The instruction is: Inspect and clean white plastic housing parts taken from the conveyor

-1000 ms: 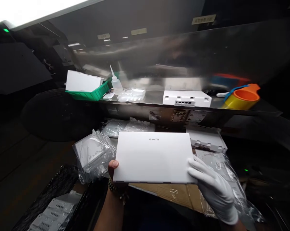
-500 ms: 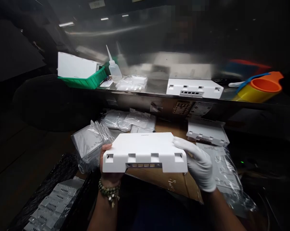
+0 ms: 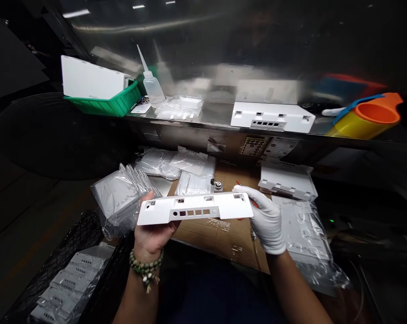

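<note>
Between my hands I hold a white plastic router housing (image 3: 195, 206), its edge with port cut-outs turned towards me. My left hand (image 3: 152, 236), bare and with beaded bracelets on the wrist, grips its left end from below, thumb at the side. A white glove covers my right hand (image 3: 266, 220), which is closed around the right end. Behind the housing, a small round metal-lidded container (image 3: 217, 185) stands on the cardboard (image 3: 220, 234). Something thin and red shows beside the gloved fingers, mostly hidden.
Bagged white panels (image 3: 117, 195) stand at left, above a black crate (image 3: 88, 229) of similar parts. More housings (image 3: 287, 180) and a bagged stack (image 3: 301, 229) lie right. The shelf holds a green bin (image 3: 105, 105), dropper bottle (image 3: 153, 87), another housing (image 3: 273, 118) and yellow-orange cup (image 3: 368, 118).
The housing has tilted so its port edge faces me and its top is foreshortened. Both hands shifted slightly left in view, and the metal-lidded container has come into sight.
</note>
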Motion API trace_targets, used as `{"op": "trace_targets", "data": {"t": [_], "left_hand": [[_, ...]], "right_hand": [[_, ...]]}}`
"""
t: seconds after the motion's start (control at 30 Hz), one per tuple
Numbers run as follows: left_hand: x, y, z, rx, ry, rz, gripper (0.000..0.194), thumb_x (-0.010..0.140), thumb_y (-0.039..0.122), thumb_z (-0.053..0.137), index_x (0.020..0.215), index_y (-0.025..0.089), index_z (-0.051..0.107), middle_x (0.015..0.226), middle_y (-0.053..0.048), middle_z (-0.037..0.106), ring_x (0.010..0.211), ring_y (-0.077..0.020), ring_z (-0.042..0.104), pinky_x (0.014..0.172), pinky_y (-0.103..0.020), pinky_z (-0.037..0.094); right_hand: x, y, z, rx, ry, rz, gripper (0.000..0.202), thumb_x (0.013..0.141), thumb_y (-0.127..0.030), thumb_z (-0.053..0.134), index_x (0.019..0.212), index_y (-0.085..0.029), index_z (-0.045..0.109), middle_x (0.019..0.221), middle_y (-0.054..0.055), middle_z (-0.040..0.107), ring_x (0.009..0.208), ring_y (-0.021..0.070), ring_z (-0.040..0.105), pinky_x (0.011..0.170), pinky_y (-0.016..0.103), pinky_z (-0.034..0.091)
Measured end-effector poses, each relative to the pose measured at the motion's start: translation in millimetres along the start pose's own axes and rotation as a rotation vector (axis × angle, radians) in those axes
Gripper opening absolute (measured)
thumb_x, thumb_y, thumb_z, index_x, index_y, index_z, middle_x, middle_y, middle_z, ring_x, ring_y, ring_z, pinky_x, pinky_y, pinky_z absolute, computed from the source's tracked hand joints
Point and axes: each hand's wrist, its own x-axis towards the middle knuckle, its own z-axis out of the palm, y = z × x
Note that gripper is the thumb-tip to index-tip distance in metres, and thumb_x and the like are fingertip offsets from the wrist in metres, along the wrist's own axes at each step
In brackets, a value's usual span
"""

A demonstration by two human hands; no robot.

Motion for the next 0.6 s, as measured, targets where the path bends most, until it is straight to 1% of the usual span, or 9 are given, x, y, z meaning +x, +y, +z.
{"op": "trace_targets", "data": {"t": [0.1, 0.2, 0.23, 0.3, 0.33, 0.37, 0.43, 0.5, 0.6], "left_hand": [[-0.4, -1.3, 5.0, 0.011, 0.056, 0.024, 0.047, 0.102, 0.046, 0.041, 0.109, 0.007, 0.067, 0.094, -0.018, 0.079, 0.082, -0.0324, 0.076, 0.062, -0.045, 0.065], [-0.5, -2.0, 9.5, 0.04, 0.112, 0.076, 0.043, 0.102, 0.041, 0.041, 0.103, 0.008, 0.068, 0.088, -0.015, 0.079, 0.079, -0.0324, 0.076, 0.06, -0.045, 0.065], [-0.4, -1.4, 9.8, 0.049, 0.122, 0.109, 0.041, 0.101, 0.039, 0.041, 0.101, 0.009, 0.069, 0.087, -0.015, 0.078, 0.079, -0.0323, 0.076, 0.06, -0.045, 0.065], [-0.1, 1.5, 7.8, 0.055, 0.133, 0.2, 0.035, 0.099, 0.034, 0.042, 0.096, 0.011, 0.069, 0.086, -0.013, 0.079, 0.079, -0.0317, 0.076, 0.06, -0.046, 0.065], [-0.3, 3.9, 5.4, 0.053, 0.135, 0.251, 0.032, 0.098, 0.031, 0.044, 0.093, 0.012, 0.068, 0.086, -0.012, 0.078, 0.079, -0.031, 0.076, 0.061, -0.046, 0.065], [-0.9, 6.9, 2.2, 0.051, 0.139, 0.299, 0.028, 0.096, 0.029, 0.045, 0.091, 0.013, 0.068, 0.085, -0.011, 0.078, 0.078, -0.0303, 0.076, 0.061, -0.046, 0.065], [-3.6, 14.2, -6.3, 0.05, 0.154, 0.38, 0.022, 0.093, 0.025, 0.047, 0.088, 0.015, 0.066, 0.083, -0.008, 0.078, 0.077, -0.0296, 0.076, 0.062, -0.046, 0.065], [-8.4, 22.2, -16.2, 0.051, 0.172, 0.451, 0.018, 0.091, 0.025, 0.05, 0.089, 0.017, 0.066, 0.084, -0.008, 0.078, 0.078, -0.0296, 0.076, 0.063, -0.047, 0.065], [-18.3, 32.6, -29.6, 0.055, 0.194, 0.549, 0.019, 0.089, 0.026, 0.051, 0.095, 0.017, 0.066, 0.09, -0.01, 0.078, 0.085, -0.0315, 0.076, 0.069, -0.048, 0.065]], "right_hand": [[-1.2, 3.5, -0.6, 0.02, -0.006, 0.011, 0.029, 0.091, -0.021, 0.069, 0.116, -0.032, 0.076, 0.116, 0.001, 0.077, 0.105, 0.021, 0.074, 0.099, 0.037, 0.06], [3.8, 19.9, -1.5, -0.031, -0.018, 0.06, 0.03, 0.092, -0.028, 0.068, 0.121, -0.03, 0.074, 0.122, 0.003, 0.075, 0.111, 0.0215, 0.071, 0.103, 0.038, 0.056], [7.3, 30.2, -1.0, -0.128, -0.046, 0.109, 0.032, 0.094, -0.032, 0.065, 0.125, -0.029, 0.072, 0.127, 0.003, 0.073, 0.115, 0.0209, 0.07, 0.106, 0.037, 0.054], [14.9, 57.9, 3.9, -0.416, -0.177, 0.248, 0.035, 0.098, -0.034, 0.056, 0.129, -0.028, 0.07, 0.132, 0.003, 0.07, 0.12, 0.0192, 0.067, 0.108, 0.034, 0.05], [18.0, 74.3, 9.0, -0.568, -0.272, 0.325, 0.034, 0.098, -0.033, 0.054, 0.126, -0.027, 0.072, 0.13, 0.003, 0.071, 0.118, 0.019, 0.067, 0.107, 0.033, 0.05], [19.8, 91.4, 15.9, -0.676, -0.37, 0.391, 0.031, 0.096, -0.03, 0.054, 0.118, -0.026, 0.076, 0.124, 0.004, 0.074, 0.114, 0.0199, 0.068, 0.103, 0.032, 0.05], [18.3, 124.1, 34.2, -0.778, -0.504, 0.471, 0.021, 0.088, -0.025, 0.061, 0.096, -0.023, 0.081, 0.107, 0.008, 0.079, 0.103, 0.0238, 0.071, 0.092, 0.032, 0.052], [10.9, 149.9, 54.9, -0.838, -0.554, 0.506, 0.018, 0.085, -0.024, 0.064, 0.086, -0.021, 0.081, 0.1, 0.011, 0.078, 0.1, 0.0267, 0.07, 0.085, 0.033, 0.051], [-3.7, 171.2, 79.3, -0.913, -0.564, 0.53, 0.021, 0.086, -0.028, 0.062, 0.083, -0.018, 0.08, 0.099, 0.015, 0.076, 0.1, 0.0269, 0.069, 0.081, 0.033, 0.048]]}}
